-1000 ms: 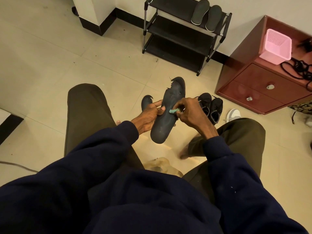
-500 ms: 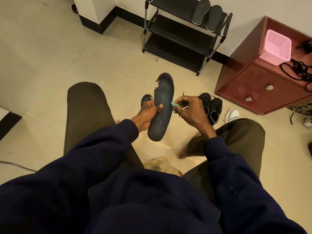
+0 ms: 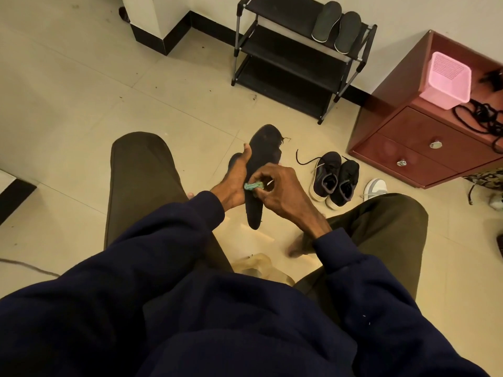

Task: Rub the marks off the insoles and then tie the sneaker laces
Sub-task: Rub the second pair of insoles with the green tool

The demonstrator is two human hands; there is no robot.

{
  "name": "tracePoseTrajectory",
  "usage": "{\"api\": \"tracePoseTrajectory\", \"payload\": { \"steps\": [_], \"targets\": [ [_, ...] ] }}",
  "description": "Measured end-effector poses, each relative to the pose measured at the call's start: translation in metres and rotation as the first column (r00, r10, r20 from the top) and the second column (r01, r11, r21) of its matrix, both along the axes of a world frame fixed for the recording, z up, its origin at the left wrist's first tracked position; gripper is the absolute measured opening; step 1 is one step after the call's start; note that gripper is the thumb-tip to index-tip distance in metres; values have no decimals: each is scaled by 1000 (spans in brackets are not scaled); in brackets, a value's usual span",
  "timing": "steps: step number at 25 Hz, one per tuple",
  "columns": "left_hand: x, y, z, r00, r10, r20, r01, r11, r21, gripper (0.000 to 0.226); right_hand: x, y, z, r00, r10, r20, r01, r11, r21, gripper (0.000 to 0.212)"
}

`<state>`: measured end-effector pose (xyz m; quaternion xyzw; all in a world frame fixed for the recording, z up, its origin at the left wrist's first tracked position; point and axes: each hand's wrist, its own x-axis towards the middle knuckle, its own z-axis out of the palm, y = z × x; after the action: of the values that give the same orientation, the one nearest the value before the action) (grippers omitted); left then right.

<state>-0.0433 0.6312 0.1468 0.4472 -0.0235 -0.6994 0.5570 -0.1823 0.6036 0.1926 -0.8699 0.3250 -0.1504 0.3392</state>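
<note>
Step in hand: rubbing marks off the dark insole [image 3: 265, 153]; the laces [image 3: 310, 161] lie loose, so tying is judged not yet begun.
Insole position: held in mid-air at centre view, toe toward 12 o'clock, heel toward 6 o'clock.
Left hand [image 3: 235, 183]: grips the insole's 9 o'clock edge, thumb laid up its face; other fingers hidden behind. A second insole [image 3: 233, 162] appears behind this hand.
Right hand [image 3: 283, 190]: fingers pinch a teal wad [image 3: 252, 186] against the insole's mid-section; eraser or cloth, cannot tell.
Technique: brace directly behind the rubbed spot; use short strokes; spare the torn toe edge at 1 o'clock.
Sneakers [image 3: 333, 178]: paired on the floor [image 3: 81, 104], 3 o'clock of the insole.
</note>
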Motion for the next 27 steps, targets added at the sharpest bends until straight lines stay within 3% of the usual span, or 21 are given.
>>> {"api": "tracePoseTrajectory", "payload": {
  "steps": [3,6,7,12,15,17,19,22,24,27],
  "targets": [
    [15,-2,2,973,156,-169,-167,985,-52,74,3,3,2,991,116,-69,-107,988,115,17],
    [13,-1,1,965,131,-228,-153,985,-82,74,-1,-6,-7,991,-134,-28,131,987,-98,12],
    [11,-1,2,961,125,-248,-152,984,-91,74,-3,-8,-8,986,-169,-1,168,980,-104,13],
    [25,-7,12,862,221,-456,-298,949,-105,78,1,9,1,991,135,-5,-134,985,113,12],
    [28,-7,15,835,216,-506,-315,942,-116,80,0,-1,-5,996,-54,69,55,998,-19,14],
    [27,-5,14,831,204,-517,-311,941,-129,81,-2,-6,-10,981,-147,125,158,984,-84,14],
    [26,-5,12,855,152,-496,-269,947,-175,77,3,-2,-11,980,-132,147,147,984,-97,14],
    [16,-3,12,927,42,-373,-127,970,-208,67,5,-2,-10,961,-195,195,220,968,-117,13],
    [7,0,9,967,45,-252,-82,987,-140,57,1,-8,-9,938,-272,216,306,941,-143,12],
    [5,0,5,976,-5,-217,-26,990,-142,63,0,-5,-5,970,-202,139,218,969,-117,14]
  ]
}}
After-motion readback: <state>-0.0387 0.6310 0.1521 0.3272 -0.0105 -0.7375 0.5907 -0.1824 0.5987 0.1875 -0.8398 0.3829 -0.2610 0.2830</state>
